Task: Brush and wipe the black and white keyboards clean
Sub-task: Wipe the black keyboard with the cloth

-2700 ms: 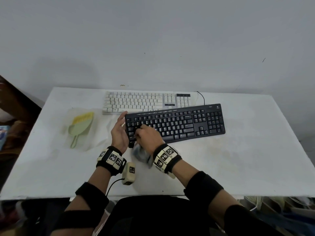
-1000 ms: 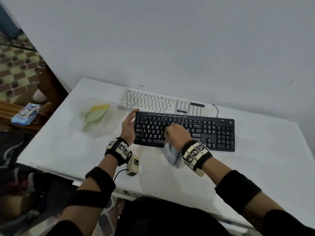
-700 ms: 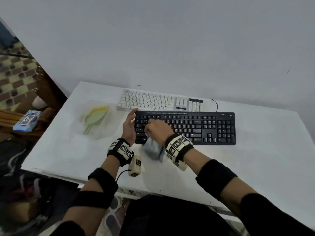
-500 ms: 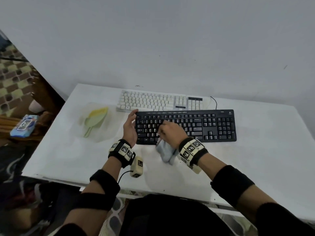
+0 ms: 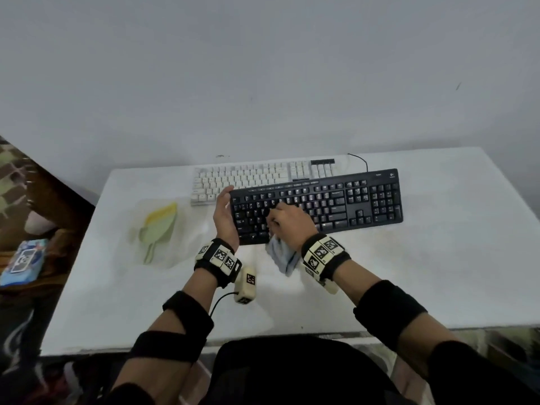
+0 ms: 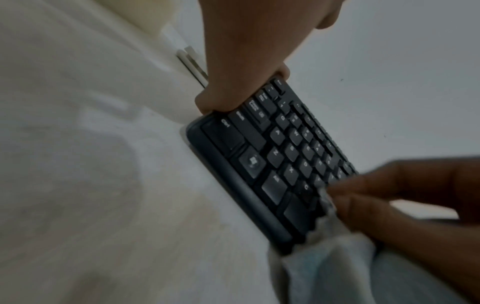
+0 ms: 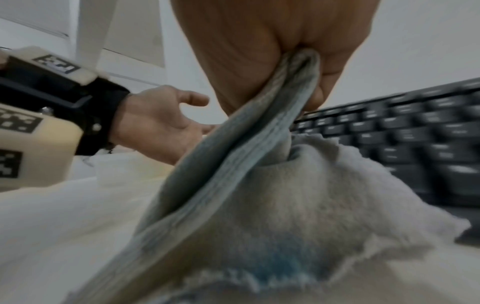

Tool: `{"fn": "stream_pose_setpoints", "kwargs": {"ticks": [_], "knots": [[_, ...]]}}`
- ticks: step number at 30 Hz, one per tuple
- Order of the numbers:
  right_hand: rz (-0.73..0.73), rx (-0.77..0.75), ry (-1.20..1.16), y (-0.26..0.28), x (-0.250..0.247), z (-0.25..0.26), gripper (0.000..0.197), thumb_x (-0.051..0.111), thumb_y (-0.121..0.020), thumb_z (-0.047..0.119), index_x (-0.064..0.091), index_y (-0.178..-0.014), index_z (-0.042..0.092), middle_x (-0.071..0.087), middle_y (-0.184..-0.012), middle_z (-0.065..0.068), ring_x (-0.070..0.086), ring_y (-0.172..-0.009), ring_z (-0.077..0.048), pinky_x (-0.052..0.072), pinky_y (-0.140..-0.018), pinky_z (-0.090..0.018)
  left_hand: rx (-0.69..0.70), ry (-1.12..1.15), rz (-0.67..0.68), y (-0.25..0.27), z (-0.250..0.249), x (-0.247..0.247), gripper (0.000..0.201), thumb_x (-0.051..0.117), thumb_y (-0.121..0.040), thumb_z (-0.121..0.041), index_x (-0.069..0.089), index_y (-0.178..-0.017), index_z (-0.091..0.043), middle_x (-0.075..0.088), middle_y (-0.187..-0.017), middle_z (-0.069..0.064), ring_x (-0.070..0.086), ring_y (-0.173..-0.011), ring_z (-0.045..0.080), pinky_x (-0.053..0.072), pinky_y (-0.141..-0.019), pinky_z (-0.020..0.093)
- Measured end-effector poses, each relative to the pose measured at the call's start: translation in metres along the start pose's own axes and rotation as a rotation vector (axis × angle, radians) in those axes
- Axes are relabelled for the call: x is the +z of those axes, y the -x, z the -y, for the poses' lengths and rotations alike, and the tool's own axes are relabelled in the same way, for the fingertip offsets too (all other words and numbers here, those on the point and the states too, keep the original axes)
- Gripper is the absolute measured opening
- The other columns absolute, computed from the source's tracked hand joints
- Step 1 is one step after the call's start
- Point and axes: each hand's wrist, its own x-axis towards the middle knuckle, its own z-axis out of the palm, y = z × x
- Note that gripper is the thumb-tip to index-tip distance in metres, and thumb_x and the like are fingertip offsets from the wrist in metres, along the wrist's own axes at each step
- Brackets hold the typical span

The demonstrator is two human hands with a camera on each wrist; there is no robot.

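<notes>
Right hand (image 5: 287, 225) has a closed grip on a grey cloth (image 5: 282, 254), pressing it onto the left-centre keys of the black keyboard (image 5: 336, 204), cloth tail hanging off the near edge onto the white bench (image 5: 423, 273). Left hand (image 5: 223, 217) is flat with fingers straight, braced against the black keyboard's left end, gripping nothing. Left of it a green-and-yellow brush (image 5: 159, 226) lies on a clear plastic sheet (image 5: 172, 258); white keyboard (image 5: 242, 181) sits just beyond the black one, offset left, its near right edge under it.
</notes>
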Motion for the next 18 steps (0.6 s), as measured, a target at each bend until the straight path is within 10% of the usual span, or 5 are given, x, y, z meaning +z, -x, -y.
{"fn": "stream_pose_setpoints", "kwargs": {"ticks": [6,18], "knots": [[-0.049,0.253,0.027,0.013,-0.015,-0.048,0.008,0.059,-0.097,0.020,0.065,-0.098,0.014,0.061,-0.102,-0.001,0.057,-0.090,-0.019,0.051,-0.080,-0.033,-0.055,0.027,-0.019,-0.014,0.002,0.006,0.033,0.057,-0.094,-0.032,0.062,-0.123,-0.017,0.070,-0.101,-0.008,0.069,-0.091,0.011,0.054,-0.086,0.035],[0.043,0.165,0.024,0.003,-0.020,-0.044,0.013,0.057,-0.097,0.019,0.069,-0.099,0.016,0.062,-0.107,-0.001,0.058,-0.098,-0.021,0.051,-0.083,-0.037,-0.110,0.016,-0.029,-0.027,0.004,0.007,0.039,0.046,-0.103,-0.026,0.058,-0.138,-0.012,0.065,-0.106,-0.001,0.064,-0.099,0.022,0.053,-0.084,0.038]]}}
